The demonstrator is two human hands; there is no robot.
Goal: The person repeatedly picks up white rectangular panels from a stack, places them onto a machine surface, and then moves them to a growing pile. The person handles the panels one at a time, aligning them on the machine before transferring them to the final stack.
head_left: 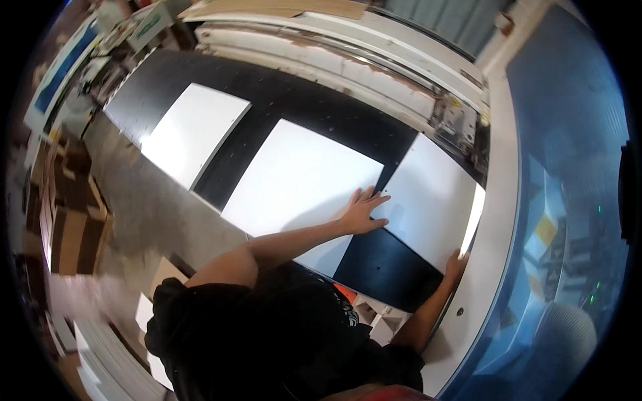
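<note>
My left hand (364,212) is spread flat, its fingers reaching over the left edge of a white panel (428,200) and the near part of a second white panel (301,180). My right hand (456,267) is closed on the near right corner of the first panel, its fingers partly hidden. That panel lies at an angle on the black machine bed (381,264), close to the white housing on the right. Farther left on the same bed lies a third white panel (197,134).
A white machine rail (321,57) runs along the bed's far side, with a metal bracket (458,123) at its right end. A blue translucent cover (568,134) stands at the right. Cardboard boxes (77,227) and stacked white boards (110,361) are at the left.
</note>
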